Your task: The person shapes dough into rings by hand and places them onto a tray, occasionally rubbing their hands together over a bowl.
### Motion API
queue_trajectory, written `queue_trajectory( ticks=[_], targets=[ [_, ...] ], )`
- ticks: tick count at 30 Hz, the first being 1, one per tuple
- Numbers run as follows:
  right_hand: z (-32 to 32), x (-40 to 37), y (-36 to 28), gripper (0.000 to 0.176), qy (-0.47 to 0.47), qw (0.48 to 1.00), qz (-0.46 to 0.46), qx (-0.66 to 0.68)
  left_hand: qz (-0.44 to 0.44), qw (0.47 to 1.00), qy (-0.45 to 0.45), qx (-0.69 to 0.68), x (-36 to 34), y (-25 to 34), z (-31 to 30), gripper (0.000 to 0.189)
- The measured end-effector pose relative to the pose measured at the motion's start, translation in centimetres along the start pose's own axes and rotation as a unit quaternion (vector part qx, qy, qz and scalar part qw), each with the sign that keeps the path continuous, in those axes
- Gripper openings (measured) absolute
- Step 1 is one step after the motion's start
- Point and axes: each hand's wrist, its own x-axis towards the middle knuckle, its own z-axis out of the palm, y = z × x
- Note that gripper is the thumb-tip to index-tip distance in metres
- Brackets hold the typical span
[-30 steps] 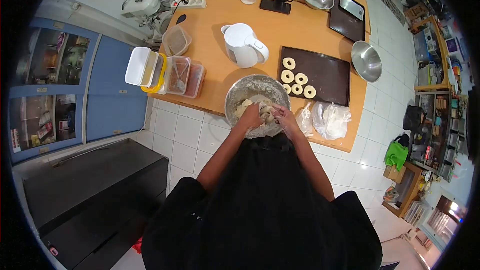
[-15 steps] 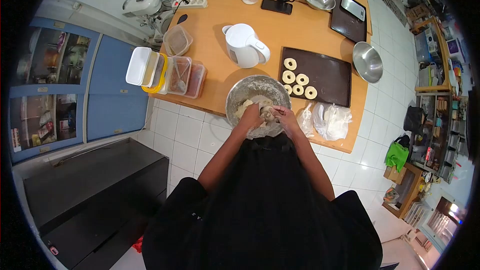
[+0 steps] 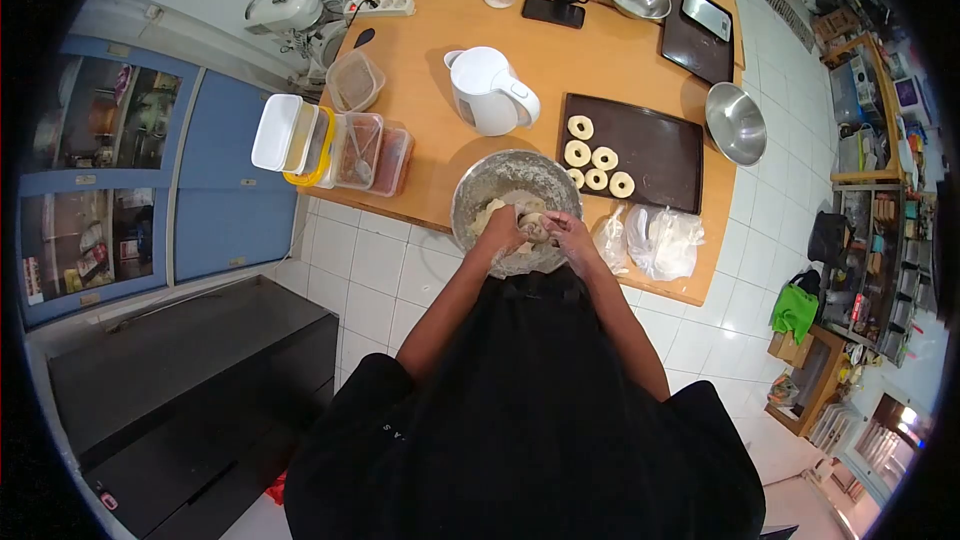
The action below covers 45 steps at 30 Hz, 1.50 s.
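Observation:
A metal mixing bowl [image 3: 480,180], its wall coated with flour, stands at the table's front edge against my body. Inside it, both hands are on a small piece of dough [image 3: 535,228]. My left hand [image 3: 502,230] closes on the dough from the left, with more pale dough [image 3: 485,215] beside its fingers. From the right, my right hand [image 3: 571,236] pinches the same piece, close to the bowl's rim. Fine finger detail is small and partly hidden. To the right, a dark baking tray [image 3: 655,150] carries several dough rings [image 3: 577,153] at its left side.
A white electric kettle [image 3: 490,90] stands behind the bowl. Plastic containers [image 3: 360,150] line the left edge. Plastic bags [image 3: 665,242] lie near the front right, and a steel bowl [image 3: 736,125] sits beyond the tray. Farther back are a phone [image 3: 553,13] and a power strip [image 3: 385,7].
Both hands stay in the bowl on the dough, with only slight finger movement. The right hand's fingers have shifted a little. Everything else stands as before.

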Motion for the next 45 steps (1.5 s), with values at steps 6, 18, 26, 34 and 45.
queue_trajectory(
  ticks=[6, 18, 26, 34, 45],
  targets=[
    [-0.4, 0.7, 1.0, 0.027, -0.007, 1.000, -0.018, 0.004, -0.018, 0.989, -0.031, -0.144, -0.9, 1.4, -0.6, 0.034],
    [-0.5, 0.7, 1.2, 0.030, -0.010, 0.998, -0.031, -0.051, -0.009, 0.997, 0.000, -0.076, -1.5, 2.1, -1.2, 0.043],
    [0.3, 0.4, 1.0, 0.036, 0.055, 0.998, -0.008, -0.024, -0.009, 0.999, 0.029, 0.039, -1.5, 2.1, -0.9, 0.047],
    [0.2, 0.7, 2.3, 0.037, -0.032, 0.992, 0.019, 0.120, 0.020, 0.997, 0.062, -0.043, -0.8, 0.0, 0.0, 0.042],
    [-0.6, 0.8, 2.2, 0.035, -0.023, 0.995, 0.029, 0.097, -0.005, 0.998, 0.057, 0.013, -1.4, 1.5, -0.6, 0.039]
  ],
)
